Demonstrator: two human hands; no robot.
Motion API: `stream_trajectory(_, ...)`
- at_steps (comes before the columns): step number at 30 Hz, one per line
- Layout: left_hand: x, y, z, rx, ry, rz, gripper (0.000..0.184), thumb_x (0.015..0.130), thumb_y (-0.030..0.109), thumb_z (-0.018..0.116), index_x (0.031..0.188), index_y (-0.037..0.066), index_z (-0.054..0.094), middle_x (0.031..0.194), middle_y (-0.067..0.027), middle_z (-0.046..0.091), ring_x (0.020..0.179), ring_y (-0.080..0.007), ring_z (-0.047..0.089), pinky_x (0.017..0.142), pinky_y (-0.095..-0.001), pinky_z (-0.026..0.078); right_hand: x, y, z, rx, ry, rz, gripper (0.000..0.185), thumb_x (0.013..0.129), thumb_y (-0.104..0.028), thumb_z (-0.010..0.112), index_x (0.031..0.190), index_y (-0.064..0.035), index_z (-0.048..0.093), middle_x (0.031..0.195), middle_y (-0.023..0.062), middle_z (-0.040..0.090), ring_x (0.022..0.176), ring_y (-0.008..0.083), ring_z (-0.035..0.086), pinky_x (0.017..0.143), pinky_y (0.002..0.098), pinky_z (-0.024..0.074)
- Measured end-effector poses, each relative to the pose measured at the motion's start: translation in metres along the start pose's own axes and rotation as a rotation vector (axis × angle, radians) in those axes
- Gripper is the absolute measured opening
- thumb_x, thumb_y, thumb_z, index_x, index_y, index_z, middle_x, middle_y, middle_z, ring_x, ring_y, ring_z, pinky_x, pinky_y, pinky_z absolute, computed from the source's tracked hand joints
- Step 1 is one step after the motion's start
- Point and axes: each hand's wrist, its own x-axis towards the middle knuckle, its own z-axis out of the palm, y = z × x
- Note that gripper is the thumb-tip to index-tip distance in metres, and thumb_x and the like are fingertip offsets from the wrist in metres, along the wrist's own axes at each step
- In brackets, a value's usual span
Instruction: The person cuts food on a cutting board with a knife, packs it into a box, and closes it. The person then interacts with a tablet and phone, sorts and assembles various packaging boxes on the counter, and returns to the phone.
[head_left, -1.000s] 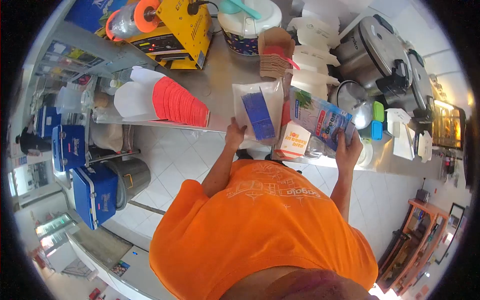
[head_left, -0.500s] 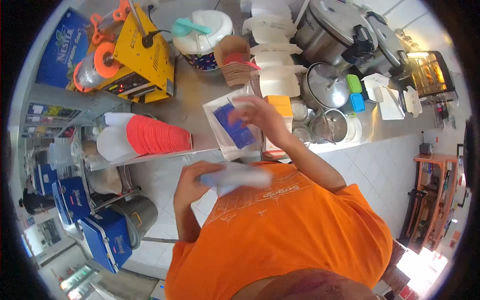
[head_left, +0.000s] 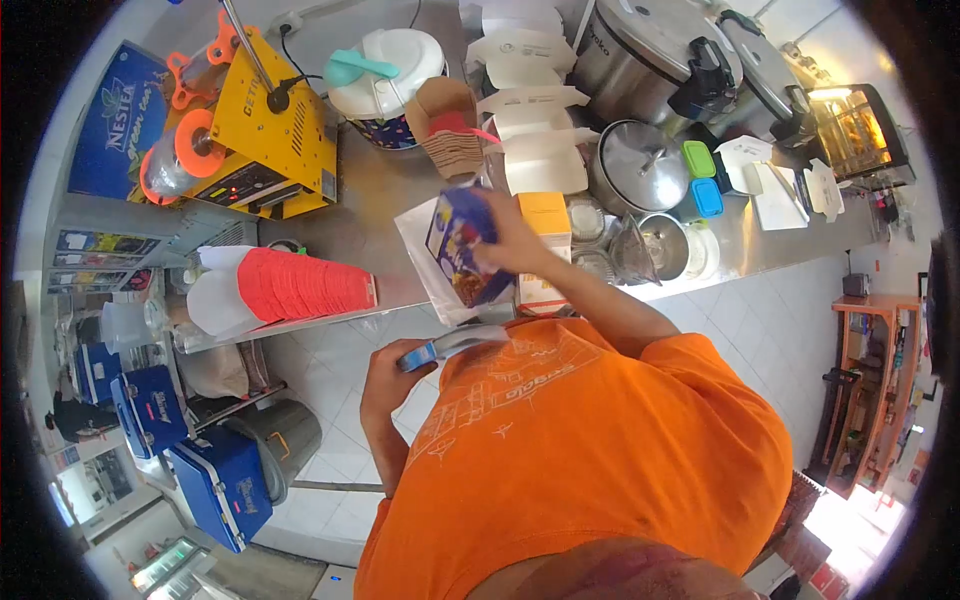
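My right hand (head_left: pixel 507 240) is closed on the edge of a dark blue printed packet (head_left: pixel 462 250), which shows a picture of food. The packet is tilted over a white paper sheet or bag (head_left: pixel 418 240) at the counter's front edge. Nearer my body, my left hand (head_left: pixel 393 372) grips a slim light blue and white item (head_left: pixel 440 348). Its far end is pale and lies in front of my orange shirt; what kind of thing it is I cannot make out. An orange and white box (head_left: pixel 542 222) stands just right of my right hand.
On the steel counter (head_left: pixel 385 210) stand a stack of red cartons (head_left: pixel 305 285), a yellow sealing machine (head_left: pixel 270 140), brown paper trays (head_left: pixel 450 135) and white folded boxes (head_left: pixel 535 155). Pots, including a lidded one (head_left: pixel 640 165), fill the right side. Blue coolers (head_left: pixel 220 490) sit lower left.
The blue packet, flat on the white sheet before, is now raised and gripped by my right hand. My left hand has turned the light blue item, which shows less blurred.
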Motion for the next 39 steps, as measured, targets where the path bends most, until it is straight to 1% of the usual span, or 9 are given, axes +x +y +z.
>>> stream_trajectory(3, 0.008, -0.005, 0.010, 0.035, 0.000, -0.043, 0.035, 0.073, 0.005, 0.084, 0.107, 0.002, 0.075, 0.099, -0.0132, 0.074, 0.090, -0.0243, 0.072, 0.082, -0.0338, 0.054, -0.015, -0.059, -0.100, 0.559, -0.031, 0.304, 0.090, 0.072, -0.008, 0.075, 0.152, -0.0083, 0.035, 0.153, 0.0211, 0.040, 0.141, 0.0309, 0.044, 0.115, 0.0415, 0.0362)
stream_trajectory(7, 0.031, 0.000, 0.027, -0.005, -0.030, -0.048, 0.035, 0.075, 0.009, 0.085, 0.107, 0.002, 0.074, 0.102, -0.0145, 0.074, 0.092, -0.0258, 0.071, 0.084, -0.0356, 0.054, -0.037, -0.061, -0.199, -0.081, 0.322, 0.003, 0.099, 0.069, 0.002, 0.073, 0.157, -0.0107, 0.029, 0.155, 0.0147, 0.040, 0.139, 0.0264, 0.045, 0.114, 0.0380, 0.0395)
stream_trajectory(12, 0.068, 0.006, 0.053, 0.006, -0.128, 0.012, 0.038, 0.076, 0.012, 0.084, 0.110, 0.002, 0.072, 0.108, -0.0165, 0.073, 0.098, -0.0289, 0.070, 0.087, -0.0367, 0.053, -0.007, -0.056, -0.277, 0.149, 0.438, 0.130, 0.093, 0.073, -0.005, 0.075, 0.154, -0.0050, 0.030, 0.141, 0.0168, 0.053, 0.118, 0.0287, 0.061, 0.101, 0.0377, 0.0499)
stream_trajectory(15, 0.081, 0.020, 0.061, -0.017, -0.148, 0.028, 0.039, 0.076, 0.013, 0.084, 0.110, 0.001, 0.072, 0.108, -0.0171, 0.072, 0.098, -0.0302, 0.070, 0.088, -0.0368, 0.053, 0.032, -0.025, -0.309, 0.135, 0.573, -0.074, 0.089, 0.073, -0.010, 0.079, 0.151, -0.0065, 0.036, 0.129, 0.0167, 0.060, 0.107, 0.0262, 0.065, 0.093, 0.0364, 0.0531)
stream_trajectory(19, 0.093, 0.040, 0.069, -0.022, -0.139, 0.021, 0.040, 0.076, 0.014, 0.085, 0.111, -0.001, 0.071, 0.106, -0.0150, 0.072, 0.097, -0.0246, 0.069, 0.088, -0.0347, 0.052, 0.078, -0.024, -0.319, -0.501, 0.634, -0.245, 0.080, 0.075, -0.017, 0.077, 0.147, -0.0110, 0.041, 0.126, 0.0216, 0.060, 0.106, 0.0345, 0.066, 0.093, 0.0416, 0.0536)
stream_trajectory(23, 0.097, 0.057, 0.082, 0.004, -0.122, 0.050, 0.037, 0.075, 0.014, 0.084, 0.108, 0.000, 0.072, 0.107, -0.0168, 0.072, 0.098, -0.0296, 0.070, 0.088, -0.0365, 0.054, 0.127, 0.048, -0.321, -0.555, 0.568, -0.341, 0.077, 0.075, -0.022, 0.077, 0.144, -0.0161, 0.045, 0.139, 0.0221, 0.053, 0.115, 0.0451, 0.061, 0.095, 0.0488, 0.0527)
stream_trajectory(30, 0.102, 0.061, 0.103, -0.054, -0.069, 0.100, 0.035, 0.074, 0.007, 0.084, 0.107, 0.002, 0.073, 0.105, -0.0163, 0.072, 0.096, -0.0301, 0.070, 0.086, -0.0368, 0.054, 0.134, 0.137, -0.286, -0.641, 0.444, -0.366, 0.068, 0.077, -0.021, 0.077, 0.140, -0.0223, 0.050, 0.155, 0.0198, 0.037, 0.120, 0.0469, 0.058, 0.093, 0.0519, 0.0550)
stream_trajectory(34, 0.115, 0.065, 0.107, -0.051, -0.081, 0.092, 0.035, 0.074, 0.006, 0.084, 0.107, 0.002, 0.073, 0.104, -0.0162, 0.072, 0.097, -0.0302, 0.071, 0.085, -0.0369, 0.055, 0.140, 0.153, -0.263, -0.627, 0.398, -0.068, 0.075, 0.078, -0.021, 0.076, 0.145, -0.0229, 0.042, 0.155, 0.0191, 0.036, 0.121, 0.0492, 0.058, 0.092, 0.0551, 0.0546)
stream_trajectory(39, 0.134, 0.068, 0.110, -0.068, -0.120, 0.074, 0.035, 0.075, 0.007, 0.083, 0.108, 0.002, 0.073, 0.104, -0.0166, 0.072, 0.096, -0.0307, 0.071, 0.084, -0.0372, 0.055, 0.152, 0.177, -0.252, -0.569, 0.483, 0.112, 0.076, 0.078, -0.025, 0.076, 0.144, -0.0219, 0.039, 0.152, 0.0299, 0.035, 0.112, 0.0557, 0.061, 0.094, 0.0563, 0.0533)
